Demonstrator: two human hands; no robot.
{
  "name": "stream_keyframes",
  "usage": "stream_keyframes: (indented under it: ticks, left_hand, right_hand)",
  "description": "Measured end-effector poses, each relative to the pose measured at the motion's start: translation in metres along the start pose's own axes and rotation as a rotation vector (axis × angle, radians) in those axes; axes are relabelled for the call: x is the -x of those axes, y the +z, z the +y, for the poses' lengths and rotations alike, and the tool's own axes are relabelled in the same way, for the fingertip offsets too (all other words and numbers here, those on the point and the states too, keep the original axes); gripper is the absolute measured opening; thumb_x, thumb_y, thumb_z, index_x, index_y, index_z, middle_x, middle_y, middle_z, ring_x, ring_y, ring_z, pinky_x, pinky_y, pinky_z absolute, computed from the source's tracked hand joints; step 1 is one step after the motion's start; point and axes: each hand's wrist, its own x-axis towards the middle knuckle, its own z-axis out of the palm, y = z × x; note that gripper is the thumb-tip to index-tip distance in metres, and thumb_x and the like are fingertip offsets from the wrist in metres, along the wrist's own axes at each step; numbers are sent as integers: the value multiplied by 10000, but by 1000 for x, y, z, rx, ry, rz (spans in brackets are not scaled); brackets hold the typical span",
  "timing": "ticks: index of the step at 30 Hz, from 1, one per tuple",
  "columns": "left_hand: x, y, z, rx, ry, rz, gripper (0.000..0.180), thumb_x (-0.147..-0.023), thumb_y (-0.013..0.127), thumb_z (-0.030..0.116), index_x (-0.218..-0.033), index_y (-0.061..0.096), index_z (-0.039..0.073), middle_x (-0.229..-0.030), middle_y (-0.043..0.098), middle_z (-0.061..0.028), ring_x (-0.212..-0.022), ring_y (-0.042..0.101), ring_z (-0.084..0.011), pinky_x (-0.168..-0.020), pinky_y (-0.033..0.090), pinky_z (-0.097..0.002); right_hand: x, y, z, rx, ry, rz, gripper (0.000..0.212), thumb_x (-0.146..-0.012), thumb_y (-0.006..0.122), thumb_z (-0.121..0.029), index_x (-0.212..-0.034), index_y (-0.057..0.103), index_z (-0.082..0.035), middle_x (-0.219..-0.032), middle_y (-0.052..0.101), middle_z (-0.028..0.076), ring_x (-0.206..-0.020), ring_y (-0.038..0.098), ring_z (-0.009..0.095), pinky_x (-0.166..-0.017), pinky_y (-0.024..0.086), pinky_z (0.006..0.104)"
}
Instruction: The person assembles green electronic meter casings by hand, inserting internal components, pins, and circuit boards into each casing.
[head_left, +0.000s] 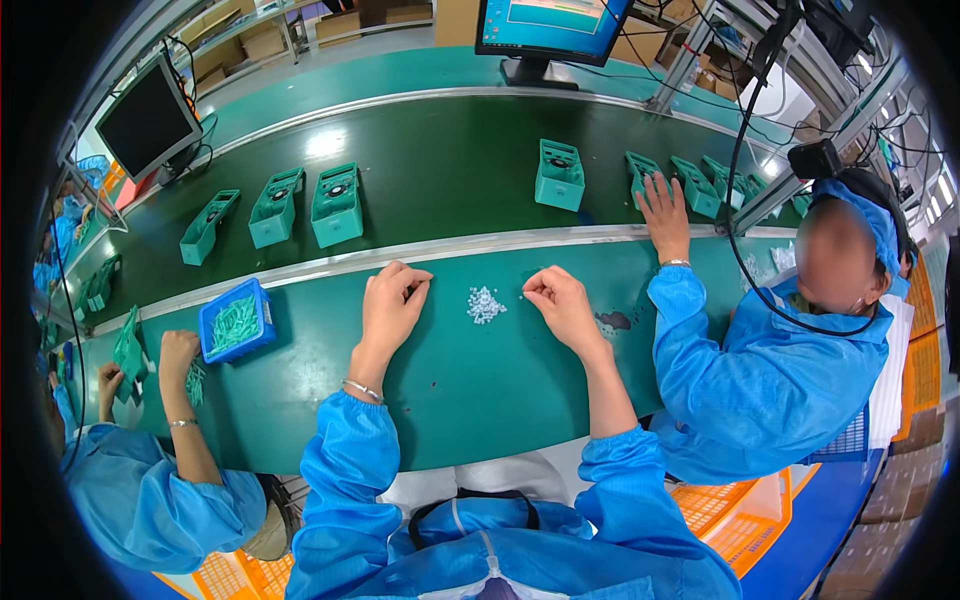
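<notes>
On the green tabletop before me lies a loose pile of small, pale, translucent pieces (486,305). To the left of it is my left hand (392,308), its fingers curled and the thumb and forefinger pinched together. Whatever they may hold is too small to make out. My right hand (562,306) is just right of the pile, thumb pressed to the fingers. A tiny pale speck shows at those fingertips, but I cannot tell whether it is gripped or on the table. Both hands rest close to the table's surface, below the metal rail (480,243).
Beyond the rail, a dark green belt carries several green plastic housings (337,205). A blue bin (237,320) of green strips stands left. One co-worker's hand (664,215) reaches over the belt at right; another's hands (178,358) work at left. A black cable (737,170) hangs at right.
</notes>
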Motion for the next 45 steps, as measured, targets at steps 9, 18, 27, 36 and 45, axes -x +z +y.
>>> stream_keyframes:
  ticks: [9, 18, 27, 36, 45]
  left_hand:
    - [1, -1, -2, -7, 5, -7, 91, -848, 753, 41, -932, 783, 63, -823, 661, -54, -625, 581, -196, -625, 445, -347]
    - [0, -1, 0, 5, -56, -27, 73, -856, 751, 71, -920, 782, 88, -825, 662, -27, -659, 598, -209, -698, 446, -363]
    - [1, -1, -2, -4, -48, -29, 69, -864, 748, 78, -925, 780, 87, -823, 650, -25, -668, 592, -204, -711, 434, -357]
    - [2, -6, -4, 8, -45, -21, 69, -855, 755, 69, -921, 776, 76, -819, 645, -36, -679, 611, -211, -696, 437, -365]
    - [2, -6, -3, 17, -52, -37, 64, -866, 742, 78, -918, 778, 86, -834, 653, -41, -736, 637, -232, -729, 467, -389]
  right_hand:
    - [2, 3, -3, 63, -45, -14, 59, -895, 724, -1, -929, 679, -16, -883, 608, 96, -761, 599, 246, -699, 494, 379]
    - [2, 4, -7, 129, -30, -45, 49, -902, 717, -13, -929, 678, -26, -909, 627, 102, -807, 634, 269, -715, 505, 388]
    - [1, 2, -4, 48, 14, -37, 66, -901, 730, -8, -944, 680, -12, -905, 623, 99, -776, 615, 248, -709, 503, 374]
    - [2, 8, -11, 101, -7, -55, 76, -891, 735, -12, -938, 675, -15, -907, 624, 100, -787, 621, 254, -712, 503, 378]
    - [3, 6, -17, 157, -11, -63, 62, -906, 714, 3, -938, 666, -20, -924, 629, 115, -814, 653, 285, -727, 514, 383]
